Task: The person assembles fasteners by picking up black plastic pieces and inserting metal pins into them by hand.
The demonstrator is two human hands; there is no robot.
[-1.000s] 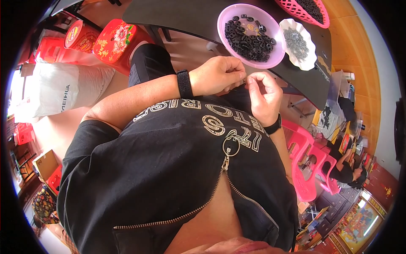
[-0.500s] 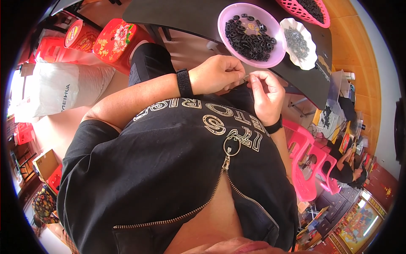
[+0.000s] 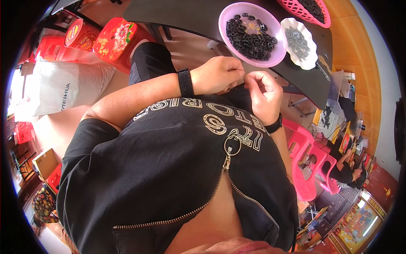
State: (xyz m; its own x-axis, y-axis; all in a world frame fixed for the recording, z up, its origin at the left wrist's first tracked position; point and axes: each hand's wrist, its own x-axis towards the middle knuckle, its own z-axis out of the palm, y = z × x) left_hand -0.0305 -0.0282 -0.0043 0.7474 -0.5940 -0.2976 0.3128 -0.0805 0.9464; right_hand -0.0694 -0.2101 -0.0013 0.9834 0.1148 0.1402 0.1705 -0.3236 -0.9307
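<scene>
My left hand (image 3: 218,76), with a black band at the wrist, is closed in a pinch in front of my chest. Facing it, my right hand (image 3: 265,94) also pinches thumb against fingers, its tips almost meeting the left ones. Whatever lies between the fingertips is too small to make out. Just beyond the hands, on the table, a pink-lilac bowl (image 3: 277,48) holds many black oval plastic pieces (image 3: 253,44). Beside it, a white scalloped dish (image 3: 312,59) contains small clear or silvery parts (image 3: 297,43).
A pink basket (image 3: 292,7) of small black parts stands at the far right of the dark table (image 3: 177,12). Pink chairs (image 3: 302,169) are at my right. Red stools (image 3: 114,40) and a white sack (image 3: 50,91) are on the left. Another person (image 3: 349,169) sits farther right.
Both hands stay pinched close together. The fingertips have shifted slightly, and a tiny pale thing seen between them earlier is now harder to see.
</scene>
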